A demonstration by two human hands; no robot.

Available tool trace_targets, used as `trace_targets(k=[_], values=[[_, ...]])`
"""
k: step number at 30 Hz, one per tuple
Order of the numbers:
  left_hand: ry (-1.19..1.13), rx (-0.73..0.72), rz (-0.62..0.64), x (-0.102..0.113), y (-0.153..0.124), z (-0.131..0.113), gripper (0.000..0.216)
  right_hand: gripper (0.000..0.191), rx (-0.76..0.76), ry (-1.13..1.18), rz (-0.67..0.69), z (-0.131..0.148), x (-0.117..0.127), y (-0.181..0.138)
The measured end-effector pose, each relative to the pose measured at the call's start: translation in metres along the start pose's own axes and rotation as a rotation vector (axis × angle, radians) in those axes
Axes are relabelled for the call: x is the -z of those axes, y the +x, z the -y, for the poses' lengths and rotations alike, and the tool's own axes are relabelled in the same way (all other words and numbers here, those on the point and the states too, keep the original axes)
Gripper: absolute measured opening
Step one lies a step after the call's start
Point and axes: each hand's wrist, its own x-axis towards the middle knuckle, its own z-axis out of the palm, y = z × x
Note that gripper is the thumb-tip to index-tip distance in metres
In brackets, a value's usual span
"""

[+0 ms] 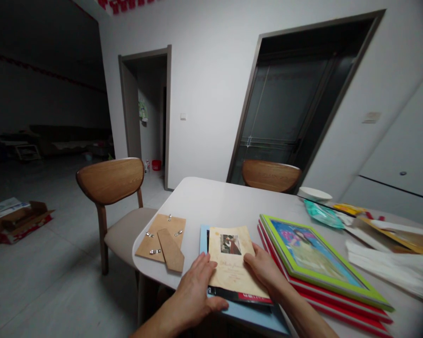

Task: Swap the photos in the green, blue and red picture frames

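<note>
On blue frame (245, 313): both hands flat, steadying beige card (232, 263).

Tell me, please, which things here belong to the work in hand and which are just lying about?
In hand: beige card under the left hand and right hand; blue frame beneath it; likely the backing board beside it.
Lying about: green frame, red frames, teal packet, white bowl.

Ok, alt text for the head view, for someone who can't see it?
The left hand and right hand lie flat on a tan printed card over a blue picture frame at the near edge of the white table. A brown backing board lies to their left; a green-framed picture on red frames to their right.
</note>
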Motion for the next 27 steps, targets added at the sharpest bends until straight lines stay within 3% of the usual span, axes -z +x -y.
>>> trace_targets(k=[7, 14, 18, 24, 27], values=[[0.014, -0.041, 0.028, 0.005, 0.0, -0.007, 0.041, 0.04, 0.153, -0.388, -0.066, 0.004, -0.002, 0.0], [0.075, -0.153, -0.017, 0.006, 0.001, -0.006, 0.036, 0.039, 0.17, -0.855, -0.07, 0.008, 0.0, -0.009], [0.109, -0.173, -0.02, 0.007, 0.002, -0.009, 0.027, 0.041, 0.252, -0.937, -0.093, 0.003, -0.002, -0.012], [0.126, -0.174, 0.004, 0.009, 0.004, -0.013, 0.015, 0.069, 0.288, -0.886, -0.19, -0.014, -0.005, -0.01], [0.118, -0.167, 0.016, 0.01, 0.004, -0.013, 0.015, 0.062, 0.308, -0.874, -0.209, -0.018, -0.004, -0.007]])
